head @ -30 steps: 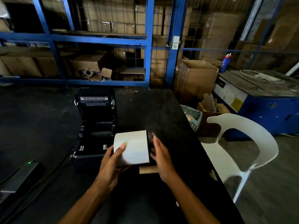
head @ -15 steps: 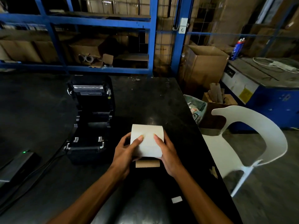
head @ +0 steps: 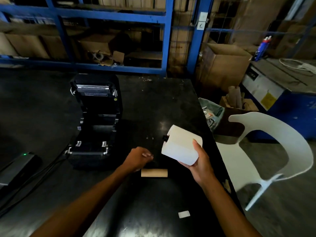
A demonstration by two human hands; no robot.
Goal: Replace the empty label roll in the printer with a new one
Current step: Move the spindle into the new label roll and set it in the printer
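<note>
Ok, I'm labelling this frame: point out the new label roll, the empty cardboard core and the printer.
new label roll (head: pixel 179 147): head view, on its white outer wrap.
empty cardboard core (head: pixel 154 173): head view, middle of the tube.
printer (head: pixel 95 127): head view, in its open roll bay.

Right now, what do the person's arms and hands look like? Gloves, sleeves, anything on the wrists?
Both hands, left and right, are bare: no gloves, no rings visible. Both forearms are bare too, with no sleeve, watch or band as far as the picture reaches.
</note>
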